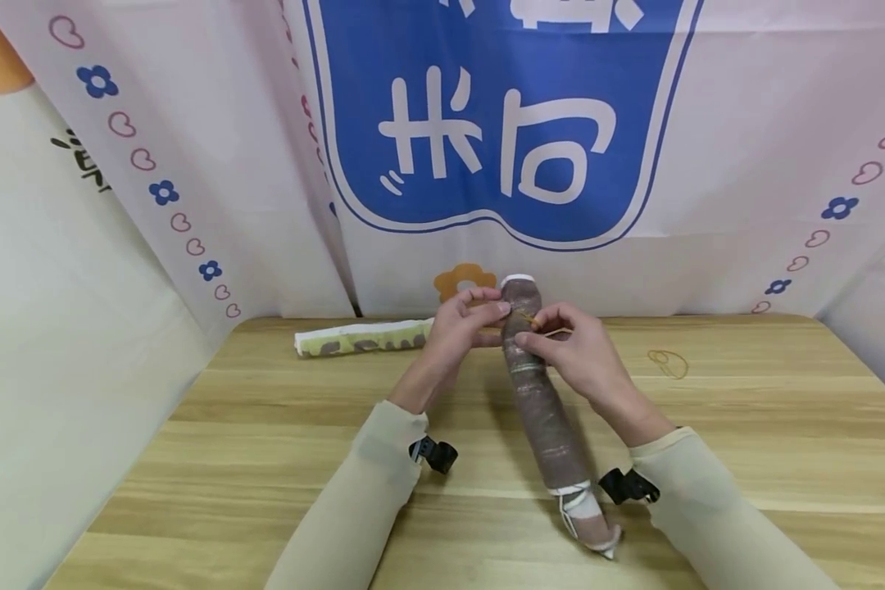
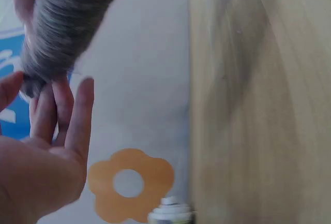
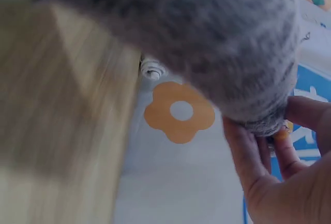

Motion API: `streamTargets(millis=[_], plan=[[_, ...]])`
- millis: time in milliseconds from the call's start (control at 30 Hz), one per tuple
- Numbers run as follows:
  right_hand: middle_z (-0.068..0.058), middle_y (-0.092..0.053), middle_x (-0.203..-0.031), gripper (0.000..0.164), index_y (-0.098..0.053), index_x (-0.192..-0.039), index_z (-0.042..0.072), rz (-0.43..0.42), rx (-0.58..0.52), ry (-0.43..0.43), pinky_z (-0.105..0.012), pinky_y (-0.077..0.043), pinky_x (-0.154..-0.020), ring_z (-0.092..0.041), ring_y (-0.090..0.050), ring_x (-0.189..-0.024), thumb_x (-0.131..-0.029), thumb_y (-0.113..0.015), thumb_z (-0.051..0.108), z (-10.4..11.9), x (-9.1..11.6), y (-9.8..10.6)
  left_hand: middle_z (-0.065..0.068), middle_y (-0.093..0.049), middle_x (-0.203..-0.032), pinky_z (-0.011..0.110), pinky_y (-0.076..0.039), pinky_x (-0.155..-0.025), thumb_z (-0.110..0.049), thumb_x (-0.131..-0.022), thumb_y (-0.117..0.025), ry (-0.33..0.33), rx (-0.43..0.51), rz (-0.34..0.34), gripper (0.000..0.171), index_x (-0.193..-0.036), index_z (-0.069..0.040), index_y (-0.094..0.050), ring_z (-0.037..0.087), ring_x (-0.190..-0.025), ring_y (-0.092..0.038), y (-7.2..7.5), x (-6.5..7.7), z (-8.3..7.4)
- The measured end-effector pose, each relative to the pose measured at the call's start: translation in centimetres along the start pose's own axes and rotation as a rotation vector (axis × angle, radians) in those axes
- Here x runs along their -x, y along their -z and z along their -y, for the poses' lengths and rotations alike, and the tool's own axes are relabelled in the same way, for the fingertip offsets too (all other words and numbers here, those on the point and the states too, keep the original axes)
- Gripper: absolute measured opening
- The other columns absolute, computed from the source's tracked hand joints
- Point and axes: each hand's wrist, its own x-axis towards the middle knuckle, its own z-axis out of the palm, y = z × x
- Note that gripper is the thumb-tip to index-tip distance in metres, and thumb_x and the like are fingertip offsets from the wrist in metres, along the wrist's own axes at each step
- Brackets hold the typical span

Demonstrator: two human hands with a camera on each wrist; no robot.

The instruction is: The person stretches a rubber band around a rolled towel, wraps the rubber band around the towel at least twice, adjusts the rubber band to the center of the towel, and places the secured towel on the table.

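A long brown rolled-up towel slants up from the table, its far end raised between the two hands. My left hand holds the roll near that far end from the left, thumb on one side and fingers on the other. On the opposite side my right hand pinches a thin yellow rubber band against the roll. In the right wrist view, a bit of yellow shows at the right fingertips. Thin pale bands circle the roll lower down, and white cord wraps its near end.
A green-and-white rolled towel lies at the table's back edge, partly behind the left hand. Another yellow rubber band lies on the wooden table to the right. A printed cloth hangs directly behind the table.
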Motion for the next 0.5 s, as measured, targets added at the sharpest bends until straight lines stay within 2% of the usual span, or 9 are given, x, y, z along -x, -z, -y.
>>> streamTargets(millis=[100, 167, 367, 500], plan=[[-0.016, -0.060, -0.109, 0.027, -0.062, -0.111, -0.003, 0.026, -0.130, -0.051, -0.031, -0.061, -0.078, -0.024, -0.069, -0.095, -0.097, -0.079, 0.014, -0.23, 0.05, 0.18, 0.010, -0.071, -0.111, 0.035, -0.062, -0.080, -0.020, -0.103, -0.070, 0.047, 0.023, 0.039, 0.038, -0.134, -0.001, -0.058, 0.018, -0.098, -0.069, 0.24, -0.23, 0.40], [-0.016, -0.059, -0.109, 0.028, -0.062, -0.111, -0.003, 0.048, -0.172, -0.063, -0.031, -0.062, -0.078, -0.022, -0.069, -0.093, -0.098, -0.079, 0.014, -0.36, 0.09, 0.23, 0.007, -0.070, -0.108, 0.033, -0.061, -0.078, -0.022, -0.103, -0.070, 0.066, 0.025, 0.049, 0.040, -0.135, -0.002, -0.057, 0.017, -0.094, -0.068, 0.28, -0.31, 0.57], [-0.018, -0.058, -0.117, 0.025, -0.061, -0.111, -0.003, 0.095, -0.195, -0.063, -0.033, -0.062, -0.082, -0.024, -0.070, -0.098, -0.099, -0.077, 0.012, -0.50, -0.06, 0.35, 0.007, -0.073, -0.104, 0.032, -0.060, -0.072, -0.023, -0.100, -0.075, 0.057, 0.031, 0.028, 0.040, -0.131, -0.004, -0.058, 0.017, -0.089, -0.069, 0.27, -0.31, 0.55], [-0.020, -0.059, -0.122, 0.023, -0.061, -0.111, -0.002, 0.115, -0.162, -0.049, -0.035, -0.062, -0.084, -0.030, -0.071, -0.105, -0.099, -0.076, 0.011, -0.47, -0.21, 0.34, 0.007, -0.073, -0.104, 0.031, -0.060, -0.069, -0.020, -0.098, -0.077, 0.060, 0.033, 0.011, 0.034, -0.123, -0.006, -0.060, 0.017, -0.088, -0.068, 0.25, -0.23, 0.23]])
